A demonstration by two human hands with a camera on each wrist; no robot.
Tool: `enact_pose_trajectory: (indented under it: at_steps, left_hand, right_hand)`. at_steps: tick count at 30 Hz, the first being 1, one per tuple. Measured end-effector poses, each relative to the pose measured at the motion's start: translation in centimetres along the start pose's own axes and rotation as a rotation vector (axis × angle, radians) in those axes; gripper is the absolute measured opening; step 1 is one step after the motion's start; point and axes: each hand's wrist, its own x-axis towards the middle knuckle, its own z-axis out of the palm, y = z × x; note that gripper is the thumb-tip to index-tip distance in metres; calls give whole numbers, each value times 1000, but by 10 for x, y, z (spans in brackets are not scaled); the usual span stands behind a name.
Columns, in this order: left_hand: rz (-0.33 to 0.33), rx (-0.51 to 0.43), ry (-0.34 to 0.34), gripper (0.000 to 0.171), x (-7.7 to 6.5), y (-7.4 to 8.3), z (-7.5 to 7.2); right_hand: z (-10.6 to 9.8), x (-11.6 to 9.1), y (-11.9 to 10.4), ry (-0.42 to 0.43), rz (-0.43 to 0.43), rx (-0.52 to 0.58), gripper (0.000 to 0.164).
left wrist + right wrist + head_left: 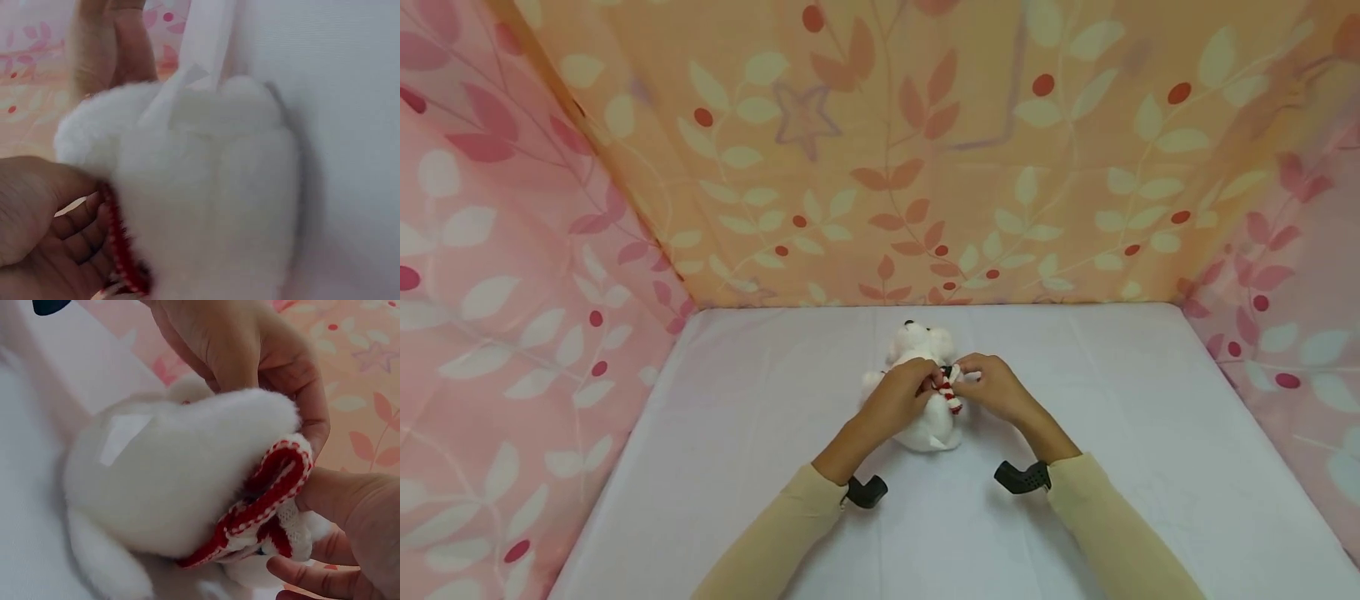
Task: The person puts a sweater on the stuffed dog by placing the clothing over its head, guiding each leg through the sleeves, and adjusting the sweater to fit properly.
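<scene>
A white plush bear [916, 337] lies on the white table, dressed in a red-and-white knitted garment [948, 392]. My left hand [897, 395] is over the bear's body and pinches the garment's red edge [122, 240] between thumb and fingers. From the other side, my right hand [997, 388] holds the same garment, its thumb and fingers around the knit in the right wrist view. White fur fills much of the left wrist view, blurred. A white label [125, 437] shows on the bear's body. Some left fingertips are hidden behind the plush.
The white-covered table [737, 433] reaches back to an orange leaf-patterned curtain [880, 150]. Pink patterned curtains [497, 333] close off both sides. Black wrist devices [1022, 477] sit at the beige sleeve cuffs.
</scene>
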Motion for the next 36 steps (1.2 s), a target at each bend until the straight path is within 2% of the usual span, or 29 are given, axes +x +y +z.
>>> enact_pose_trajectory:
  at_steps: [3, 6, 8, 10, 12, 14, 17, 20, 23, 25, 29, 32, 36]
  left_hand:
    - [-21, -135, -84, 7, 2, -5, -13]
    - [-49, -194, -79, 5, 6, -7, -31]
    - [-60, -148, -29, 7, 7, -7, -41]
    - [-82, -41, 15, 12, 10, -8, -48]
    - [-112, 53, 19, 18, 12, -9, -49]
    - [-141, 101, -6, 24, 13, -13, -49]
    - [-168, 106, -43, 22, 16, -23, -46]
    - [-164, 105, -66, 13, 18, -31, -43]
    - [-170, 134, -71, 12, 20, -34, -40]
    - [-197, 172, -47, 13, 19, -33, -40]
    - [-248, 239, 75, 11, 14, -37, -42]
    - [-253, 259, 142, 10, 11, -47, -46]
    - [-285, 220, 172, 10, 8, -56, -51]
  right_hand:
    - [1, 0, -4, 0, 33, 3, 15]
    - [-1, -2, -10, 16, 55, 2, 16]
    - [-1, -3, -13, 29, 65, 0, 18]
    - [-1, -4, -15, 42, 72, -9, 19]
    - [-1, -4, -16, 44, 78, -23, 20]
    - [0, -4, -16, 43, 87, -38, 20]
    - [3, -2, -15, 36, 87, -90, 20]
    - [6, -2, -16, 42, 99, -138, 19]
    - [7, -5, -18, 63, 109, -198, 20]
    - [7, -8, -22, 88, 95, -253, 22]
    - [8, -14, -27, 143, 47, -344, 25]
    - [9, -17, -30, 173, 21, -343, 24]
    - [10, -21, -30, 210, -14, -318, 21]
